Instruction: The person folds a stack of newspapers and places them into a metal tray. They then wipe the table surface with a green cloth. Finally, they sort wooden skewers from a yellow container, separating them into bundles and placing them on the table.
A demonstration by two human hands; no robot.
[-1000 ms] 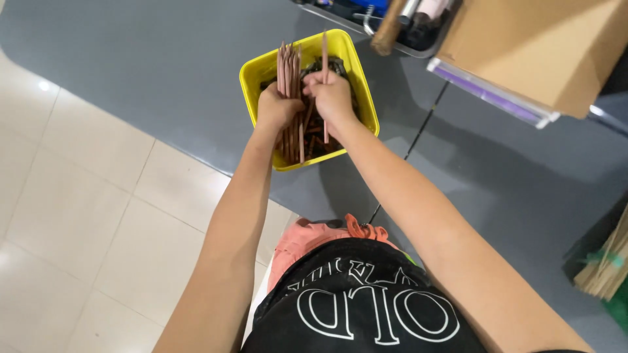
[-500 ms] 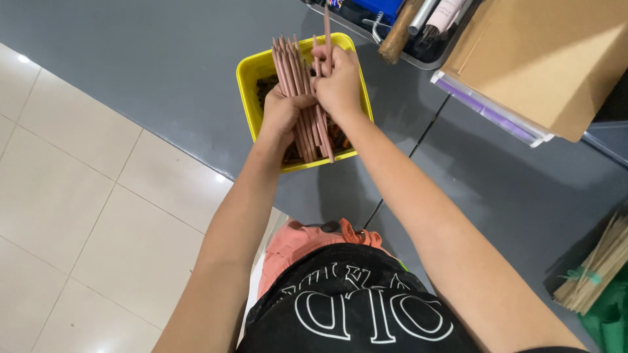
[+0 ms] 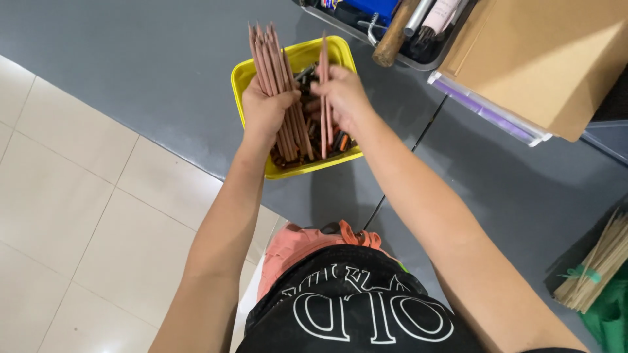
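While your left hand point(image 3: 265, 111) is clamped around a thick bundle of pinkish-brown pencils point(image 3: 269, 62), their points fan out above your fist and their lower ends reach down into the yellow bin point(image 3: 243, 75) on the grey bench point(image 3: 131, 59). Your right hand point(image 3: 343, 98) pinches one single pencil point(image 3: 323, 59) upright, just beside the bundle. More pencils and small dark bits lie loose in the bin.

That bundle looks full for one fist: if the grip slackens while you add the single pencil, the outer ones could slide out and drop back into the bin, or over its rim. The bin also sits near the bench edge, with tiled floor point(image 3: 78, 216) below, so a downward push could tip it. Near your right wrist lies a tray of tools point(image 3: 399, 36); a wide sweep could knock it.
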